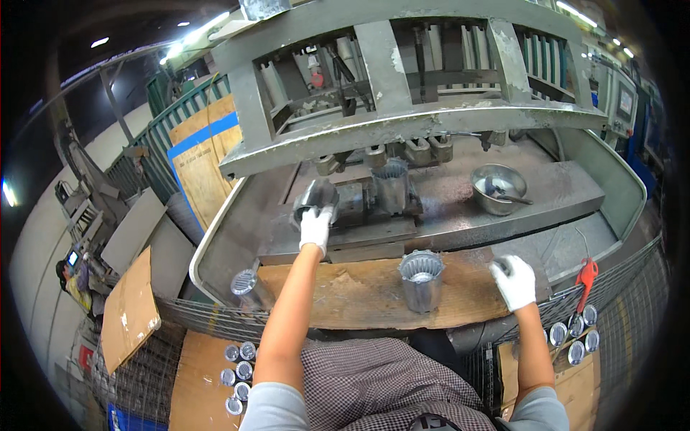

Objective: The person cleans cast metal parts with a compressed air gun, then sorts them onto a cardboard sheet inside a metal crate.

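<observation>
My left hand, in a white glove, reaches to the press bed. Its fingers grip the near rim of a shiny grey metal cylinder, which lies tilted against a dark metal fixture. Beside that fixture a finned metal housing stands upright under the press. My right hand, also gloved, hovers over the right end of the cardboard sheet, fingers curled round a small dark object too unclear to name. Between my hands another finned metal housing stands on the cardboard, open end up.
Overhead spans a heavy grey press frame with clamps below. A steel bowl holding a dark-handled tool sits back right. A red air gun hangs at the wire rail. One ribbed cylinder leans left; several more stand in boxes.
</observation>
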The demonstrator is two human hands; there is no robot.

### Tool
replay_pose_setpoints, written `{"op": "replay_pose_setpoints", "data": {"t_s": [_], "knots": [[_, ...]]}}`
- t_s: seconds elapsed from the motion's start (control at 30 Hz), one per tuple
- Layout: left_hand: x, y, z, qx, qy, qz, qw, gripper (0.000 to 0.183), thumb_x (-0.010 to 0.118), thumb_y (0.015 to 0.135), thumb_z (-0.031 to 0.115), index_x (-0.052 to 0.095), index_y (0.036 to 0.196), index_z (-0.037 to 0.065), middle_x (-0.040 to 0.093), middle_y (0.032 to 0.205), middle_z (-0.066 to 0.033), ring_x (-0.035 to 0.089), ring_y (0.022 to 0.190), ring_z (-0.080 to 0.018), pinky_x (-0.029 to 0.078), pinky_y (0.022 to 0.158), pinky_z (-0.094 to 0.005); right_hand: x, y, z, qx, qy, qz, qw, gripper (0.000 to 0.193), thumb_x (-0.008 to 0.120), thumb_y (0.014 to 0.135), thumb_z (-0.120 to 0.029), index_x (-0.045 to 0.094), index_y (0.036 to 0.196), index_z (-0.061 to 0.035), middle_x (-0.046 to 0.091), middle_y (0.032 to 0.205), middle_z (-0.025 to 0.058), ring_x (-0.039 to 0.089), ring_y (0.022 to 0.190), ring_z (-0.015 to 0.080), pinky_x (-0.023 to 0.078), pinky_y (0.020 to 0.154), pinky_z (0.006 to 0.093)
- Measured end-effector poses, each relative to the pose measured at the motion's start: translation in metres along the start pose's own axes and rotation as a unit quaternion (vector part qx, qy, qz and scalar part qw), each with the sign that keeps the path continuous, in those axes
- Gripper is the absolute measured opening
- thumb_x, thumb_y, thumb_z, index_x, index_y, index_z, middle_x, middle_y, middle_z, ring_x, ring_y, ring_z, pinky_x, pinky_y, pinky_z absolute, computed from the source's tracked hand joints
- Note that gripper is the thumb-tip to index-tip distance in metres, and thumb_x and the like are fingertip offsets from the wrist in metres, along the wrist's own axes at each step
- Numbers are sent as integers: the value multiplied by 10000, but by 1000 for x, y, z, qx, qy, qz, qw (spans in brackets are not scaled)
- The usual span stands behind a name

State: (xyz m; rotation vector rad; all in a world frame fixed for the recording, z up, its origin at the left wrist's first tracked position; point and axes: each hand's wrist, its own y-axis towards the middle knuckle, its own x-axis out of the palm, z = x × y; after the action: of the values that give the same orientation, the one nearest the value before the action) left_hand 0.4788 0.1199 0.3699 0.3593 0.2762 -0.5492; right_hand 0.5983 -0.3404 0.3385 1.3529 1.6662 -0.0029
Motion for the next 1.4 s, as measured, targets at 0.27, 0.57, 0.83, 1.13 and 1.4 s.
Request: {"op": "replay_pose_setpoints", "data": {"t_s": [0.27, 0.57, 0.83, 1.13, 1.4], "knots": [[38, 10, -15, 158, 420, 45, 893, 505, 689, 811, 522, 736, 991, 52, 685, 1064, -190, 651, 999, -357, 514, 865, -429, -50, -58, 55, -19, -146, 101, 984, 313, 743, 776, -179, 661, 1066, -95, 662, 1024, 101, 604, 985, 319, 438, 883, 425], [36, -41, 15, 62, 365, 98, 924, 737, 741, 716, 633, 665, 1162, 51, 643, 1139, -219, 621, 1057, -383, 508, 906, -458, -127, -52, 190, 190, -297, 325, 877, 886, 807, 752, -379, 397, 1481, -88, 426, 1490, 175, 401, 1376, 360, 318, 1145, 440], [150, -184, -20, 156, -219, -199, 942, 1333, 938, 547, 334, 117, 1516, -69, 474, 1412, -230, 461, 1341, -299, 340, 1152, -410, -123, -38, 211, 137, -234, 225, 936, 605, 769, 816, -325, 593, 1321, -44, 474, 1479, 173, 378, 1410, 335, 352, 1120, 402], [120, -208, 116, 311, 403, -326, 797, 871, 765, 688, 366, 404, 1467, 223, 613, 1094, -196, 587, 1076, -373, 430, 906, -488, -53, -107, 6, 181, 129, -217, 951, 672, 773, 807, -400, 553, 1318, -24, 680, 1153, 190, 673, 1046, 285, 517, 915, 385], [108, -206, 82, 371, 264, -281, 845, 758, 801, 647, 379, 536, 1313, 131, 628, 1061, -196, 627, 995, -384, 506, 851, -485, 26, -105, -20, 117, 220, -247, 937, 594, 754, 840, -421, 589, 1271, -46, 721, 972, 99, 682, 855, 261, 538, 827, 365]]}}
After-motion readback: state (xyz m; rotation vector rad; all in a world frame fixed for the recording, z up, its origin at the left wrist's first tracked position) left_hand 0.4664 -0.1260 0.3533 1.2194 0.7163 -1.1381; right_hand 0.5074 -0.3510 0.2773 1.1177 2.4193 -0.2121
